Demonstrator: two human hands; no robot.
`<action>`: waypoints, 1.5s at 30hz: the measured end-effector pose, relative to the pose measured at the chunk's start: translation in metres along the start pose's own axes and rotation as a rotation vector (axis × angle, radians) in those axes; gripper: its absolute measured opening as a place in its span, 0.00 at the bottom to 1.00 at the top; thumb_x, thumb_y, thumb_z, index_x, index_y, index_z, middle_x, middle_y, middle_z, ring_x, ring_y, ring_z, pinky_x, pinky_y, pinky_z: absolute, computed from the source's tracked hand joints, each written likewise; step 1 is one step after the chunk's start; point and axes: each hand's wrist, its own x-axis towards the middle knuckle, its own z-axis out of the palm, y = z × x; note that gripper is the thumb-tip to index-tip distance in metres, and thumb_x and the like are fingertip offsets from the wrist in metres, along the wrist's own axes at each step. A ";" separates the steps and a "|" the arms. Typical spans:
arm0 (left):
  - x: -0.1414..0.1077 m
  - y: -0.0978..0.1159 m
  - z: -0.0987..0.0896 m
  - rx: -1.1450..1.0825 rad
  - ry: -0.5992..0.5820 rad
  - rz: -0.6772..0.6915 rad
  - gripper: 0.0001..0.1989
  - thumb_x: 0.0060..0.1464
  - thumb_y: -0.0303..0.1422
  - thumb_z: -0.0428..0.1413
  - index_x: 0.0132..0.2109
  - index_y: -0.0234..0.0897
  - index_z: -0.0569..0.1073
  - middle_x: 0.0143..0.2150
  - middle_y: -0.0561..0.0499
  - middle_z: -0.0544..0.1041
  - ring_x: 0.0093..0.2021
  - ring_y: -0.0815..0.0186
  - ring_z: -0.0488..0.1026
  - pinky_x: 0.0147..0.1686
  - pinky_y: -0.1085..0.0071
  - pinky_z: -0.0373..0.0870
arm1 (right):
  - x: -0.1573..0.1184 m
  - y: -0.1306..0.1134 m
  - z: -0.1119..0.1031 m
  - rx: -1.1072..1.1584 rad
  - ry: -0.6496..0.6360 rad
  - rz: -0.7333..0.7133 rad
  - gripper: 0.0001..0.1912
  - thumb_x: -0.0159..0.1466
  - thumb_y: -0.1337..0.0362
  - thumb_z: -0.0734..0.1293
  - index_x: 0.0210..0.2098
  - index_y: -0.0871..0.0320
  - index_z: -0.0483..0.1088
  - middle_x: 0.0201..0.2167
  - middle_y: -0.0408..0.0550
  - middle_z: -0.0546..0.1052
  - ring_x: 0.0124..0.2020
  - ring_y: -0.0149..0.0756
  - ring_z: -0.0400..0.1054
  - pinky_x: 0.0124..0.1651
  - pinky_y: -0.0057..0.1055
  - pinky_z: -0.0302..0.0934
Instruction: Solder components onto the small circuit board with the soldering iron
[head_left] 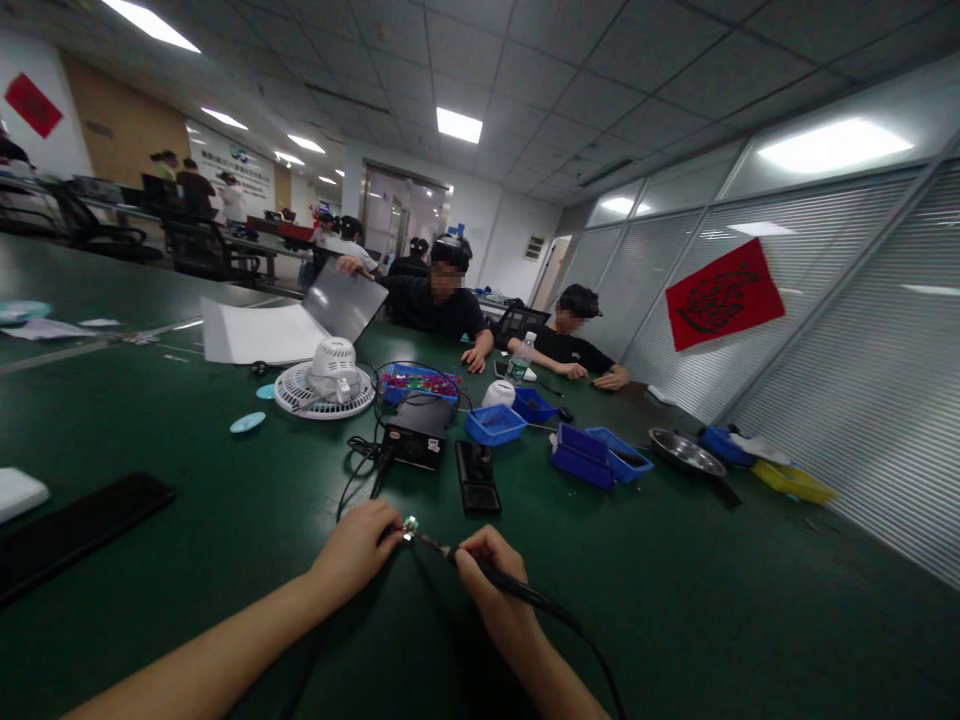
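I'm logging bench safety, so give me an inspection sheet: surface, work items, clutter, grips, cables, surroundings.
Surface: dark green tabletop; spills, nothing seen.
Work items: small circuit board at the soldering iron's tip; contact unclear.
Clutter: blue trays, white fan-like part, bottle, black box.
Grips: left hand pinches the board; right hand holds the iron.
Cables: cord trails off the iron; loops beside the box.
Surroundings: two people across the table; ceiling lights on.

Blue bins (pixel 495 424), a white fan (pixel 330 385), a black power box (pixel 417 432) and a steel bowl (pixel 686 452) sit on a green table (pixel 315 660).
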 end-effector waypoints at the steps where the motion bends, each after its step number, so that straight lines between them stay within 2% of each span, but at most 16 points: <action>1: 0.000 0.000 0.000 -0.002 -0.002 -0.003 0.07 0.55 0.31 0.51 0.34 0.39 0.74 0.37 0.51 0.74 0.40 0.64 0.70 0.41 0.70 0.64 | 0.000 0.000 0.000 -0.001 0.001 -0.002 0.09 0.56 0.60 0.66 0.23 0.57 0.65 0.19 0.38 0.65 0.21 0.31 0.58 0.26 0.26 0.52; 15: 0.000 0.003 -0.003 -0.020 0.031 0.017 0.06 0.55 0.30 0.52 0.34 0.38 0.74 0.36 0.51 0.73 0.40 0.65 0.70 0.42 0.71 0.64 | 0.004 -0.002 0.000 0.006 0.027 -0.025 0.09 0.55 0.61 0.66 0.22 0.57 0.65 0.17 0.38 0.65 0.20 0.31 0.58 0.25 0.27 0.51; 23: -0.001 0.001 -0.002 -0.007 0.033 0.030 0.06 0.55 0.30 0.52 0.35 0.37 0.74 0.37 0.50 0.74 0.41 0.64 0.70 0.43 0.70 0.64 | 0.002 -0.006 -0.001 0.002 -0.009 -0.023 0.08 0.56 0.62 0.65 0.23 0.57 0.64 0.18 0.37 0.64 0.21 0.31 0.58 0.25 0.26 0.51; 39: -0.001 0.001 0.000 -0.009 0.003 -0.002 0.06 0.56 0.29 0.51 0.35 0.38 0.73 0.38 0.50 0.73 0.41 0.64 0.70 0.43 0.71 0.63 | 0.005 0.004 -0.002 0.011 0.002 0.001 0.09 0.55 0.61 0.65 0.23 0.57 0.63 0.18 0.38 0.63 0.21 0.30 0.57 0.24 0.26 0.50; 45: -0.002 0.003 0.000 -0.023 -0.014 -0.020 0.06 0.56 0.29 0.51 0.35 0.38 0.73 0.38 0.50 0.73 0.41 0.64 0.69 0.43 0.70 0.62 | 0.007 0.010 -0.003 0.022 0.057 -0.011 0.10 0.57 0.59 0.65 0.23 0.57 0.65 0.19 0.39 0.65 0.22 0.32 0.59 0.25 0.27 0.52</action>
